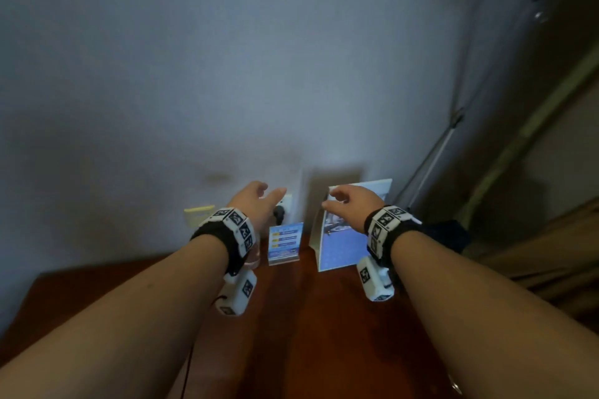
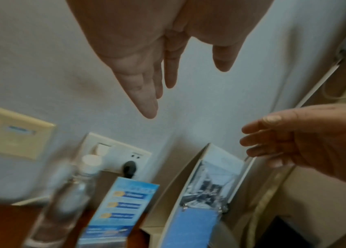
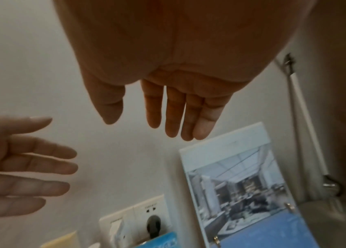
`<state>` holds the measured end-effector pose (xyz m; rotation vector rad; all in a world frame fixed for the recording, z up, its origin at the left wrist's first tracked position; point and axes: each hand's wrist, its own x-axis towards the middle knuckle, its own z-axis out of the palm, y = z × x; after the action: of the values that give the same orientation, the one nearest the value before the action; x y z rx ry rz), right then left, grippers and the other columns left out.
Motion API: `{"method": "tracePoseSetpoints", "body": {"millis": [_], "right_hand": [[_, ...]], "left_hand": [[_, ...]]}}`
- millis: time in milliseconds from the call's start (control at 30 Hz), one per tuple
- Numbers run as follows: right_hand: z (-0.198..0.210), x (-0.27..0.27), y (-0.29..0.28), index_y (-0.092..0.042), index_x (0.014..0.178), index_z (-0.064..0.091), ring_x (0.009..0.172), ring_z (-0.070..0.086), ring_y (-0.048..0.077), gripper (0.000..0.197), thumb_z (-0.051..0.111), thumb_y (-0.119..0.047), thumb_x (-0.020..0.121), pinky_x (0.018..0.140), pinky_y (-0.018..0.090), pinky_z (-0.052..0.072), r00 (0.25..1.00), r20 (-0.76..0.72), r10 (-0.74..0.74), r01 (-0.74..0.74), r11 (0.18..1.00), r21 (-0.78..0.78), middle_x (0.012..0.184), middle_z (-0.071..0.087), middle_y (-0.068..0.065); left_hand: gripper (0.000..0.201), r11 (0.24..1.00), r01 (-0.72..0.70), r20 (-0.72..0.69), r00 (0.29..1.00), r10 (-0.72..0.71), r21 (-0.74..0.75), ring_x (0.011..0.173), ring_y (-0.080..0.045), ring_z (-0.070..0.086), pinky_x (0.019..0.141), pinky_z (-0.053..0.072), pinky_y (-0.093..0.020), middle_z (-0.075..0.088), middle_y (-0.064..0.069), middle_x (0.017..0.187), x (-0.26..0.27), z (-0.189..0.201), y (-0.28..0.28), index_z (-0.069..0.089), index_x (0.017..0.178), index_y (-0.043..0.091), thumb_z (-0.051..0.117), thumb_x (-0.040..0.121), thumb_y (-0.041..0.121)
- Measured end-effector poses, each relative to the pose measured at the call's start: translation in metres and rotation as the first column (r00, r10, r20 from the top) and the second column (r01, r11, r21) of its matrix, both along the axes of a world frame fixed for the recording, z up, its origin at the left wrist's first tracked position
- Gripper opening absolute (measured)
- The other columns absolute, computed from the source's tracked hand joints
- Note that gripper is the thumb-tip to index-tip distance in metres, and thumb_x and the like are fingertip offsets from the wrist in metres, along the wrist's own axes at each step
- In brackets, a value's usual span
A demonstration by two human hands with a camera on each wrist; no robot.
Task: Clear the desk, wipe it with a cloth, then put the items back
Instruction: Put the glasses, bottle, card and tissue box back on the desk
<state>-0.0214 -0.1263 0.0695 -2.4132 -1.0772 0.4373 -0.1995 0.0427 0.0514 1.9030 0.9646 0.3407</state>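
Both arms stretched forward over the dark reddish-brown wooden desk (image 1: 324, 327), toward the white wall (image 1: 227, 74) behind it.

Left hand (image 1: 256, 201) raised in front of the wall, fingers (image 2: 146, 99) straight and loosely spread, thumb apart, holding nothing, touching nothing. Below it and a little nearer, a clear plastic bottle with a white cap (image 2: 65, 193), upright on the desk, blurred. Just beside the bottle on its right, a small blue-and-white card in a clear stand (image 1: 285, 243), also upright. Both well below the left fingertips, not in contact.

Right hand (image 1: 353, 201) held over the tall white ring-bound booklet with a blue cover and an office photo (image 1: 340, 236), standing open and upright against the wall. Right fingers (image 3: 174, 117) extended and relaxed, close together, thumb apart, empty. Fingertips just above the booklet's top edge in the wrist view; contact not visible, seemingly a small gap.

On the wall behind the card, a white socket panel with a black plug (image 3: 152, 223); left of it, a cream-yellow switch plate (image 2: 15, 134). To the right, a thin pale pole (image 1: 434, 152) leaning.
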Motion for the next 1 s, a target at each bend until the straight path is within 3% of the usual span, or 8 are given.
{"method": "tracePoseSetpoints", "body": {"millis": [133, 233, 300, 400, 600, 800, 933, 1000], "right_hand": [[0.024, 0.008, -0.065, -0.019, 0.137, 0.062, 0.12, 0.062, 0.02, 0.055, 0.067, -0.052, 0.092, 0.105, 0.038, 0.049, 0.988, -0.055, -0.144, 0.149, 0.984, 0.094, 0.135, 0.064, 0.001], [0.038, 0.019, -0.113, -0.021, 0.123, 0.071, 0.112, 0.066, 0.021, 0.047, 0.068, -0.055, 0.09, 0.103, 0.04, 0.051, 0.95, -0.138, -0.28, 0.305, 0.927, 0.217, 0.119, 0.072, -0.003], [0.047, 0.027, -0.146, -0.025, 0.104, 0.074, 0.104, 0.069, 0.026, 0.047, 0.069, -0.066, 0.08, 0.1, 0.05, 0.054, 0.909, -0.229, -0.348, 0.404, 0.87, 0.283, 0.104, 0.074, 0.001], [0.055, 0.037, -0.196, -0.027, 0.096, 0.07, 0.11, 0.067, 0.034, 0.042, 0.07, -0.065, 0.08, 0.1, 0.054, 0.054, 0.835, -0.36, -0.416, 0.529, 0.785, 0.321, 0.115, 0.071, 0.016], [0.058, 0.068, -0.284, -0.031, 0.095, 0.068, 0.105, 0.068, 0.019, 0.038, 0.066, -0.068, 0.084, 0.102, 0.047, 0.052, 0.773, -0.382, -0.506, 0.62, 0.729, 0.289, 0.11, 0.071, -0.003], [0.018, 0.131, -0.35, -0.037, 0.091, 0.069, 0.111, 0.066, 0.021, 0.077, 0.062, -0.099, 0.045, 0.106, 0.05, 0.048, 0.717, -0.412, -0.562, 0.675, 0.708, 0.209, 0.115, 0.072, -0.006], [-0.006, 0.16, -0.382, -0.028, 0.112, 0.073, 0.104, 0.068, 0.021, 0.082, 0.064, -0.087, 0.056, 0.102, 0.048, 0.053, 0.673, -0.499, -0.546, 0.69, 0.706, 0.158, 0.112, 0.074, -0.002], [-0.014, 0.17, -0.388, -0.026, 0.115, 0.067, 0.1, 0.064, 0.019, 0.06, 0.067, -0.073, 0.078, 0.099, 0.043, 0.054, 0.65, -0.548, -0.527, 0.688, 0.714, 0.129, 0.114, 0.07, 0.002]], "left_hand": [[0.088, 0.95, 0.034, 0.217, 0.976, 0.036, -0.311, 0.107, -0.026, 0.067, 0.099, 0.055, -0.05, 0.062, -0.007, 0.133, 0.025, 0.008, -0.035, 0.055, 0.132, 0.02, 0.064, 0.07, 0.082], [0.073, 0.833, 0.1, 0.3, 0.95, 0.083, -0.545, 0.118, -0.034, 0.061, 0.102, 0.053, -0.048, 0.053, -0.008, 0.138, 0.045, 0.02, -0.073, 0.045, 0.142, 0.013, 0.064, 0.09, 0.062], [0.055, 0.778, 0.163, 0.322, 0.945, 0.053, -0.607, 0.118, -0.032, 0.058, 0.102, 0.05, -0.046, 0.053, -0.007, 0.134, 0.059, 0.026, -0.097, 0.048, 0.133, 0.017, 0.061, 0.096, 0.054], [0.055, 0.764, 0.225, 0.317, 0.948, -0.028, -0.605, 0.115, -0.032, 0.058, 0.099, 0.051, -0.046, 0.051, -0.011, 0.143, 0.081, 0.032, -0.129, 0.05, 0.132, 0.016, 0.06, 0.096, 0.056], [0.069, 0.755, 0.268, 0.306, 0.947, -0.095, -0.598, 0.127, -0.033, 0.056, 0.109, 0.047, -0.048, 0.045, -0.011, 0.154, 0.132, 0.04, -0.2, 0.043, 0.15, 0.013, 0.057, 0.098, 0.055], [0.079, 0.765, 0.277, 0.253, 0.955, -0.153, -0.581, 0.134, -0.036, 0.051, 0.105, 0.05, -0.049, 0.039, -0.013, 0.159, 0.181, 0.018, -0.252, 0.031, 0.157, 0.016, 0.059, 0.096, 0.056], [0.075, 0.787, 0.229, 0.183, 0.972, -0.15, -0.572, 0.113, -0.03, 0.063, 0.08, 0.056, -0.037, 0.05, -0.014, 0.151, 0.205, -0.001, -0.278, 0.041, 0.15, 0.014, 0.059, 0.094, 0.061], [0.081, 0.789, 0.199, 0.147, 0.979, -0.138, -0.581, 0.12, -0.033, 0.06, 0.077, 0.056, -0.036, 0.052, -0.014, 0.149, 0.215, -0.013, -0.287, 0.04, 0.152, 0.012, 0.059, 0.092, 0.064]]}}
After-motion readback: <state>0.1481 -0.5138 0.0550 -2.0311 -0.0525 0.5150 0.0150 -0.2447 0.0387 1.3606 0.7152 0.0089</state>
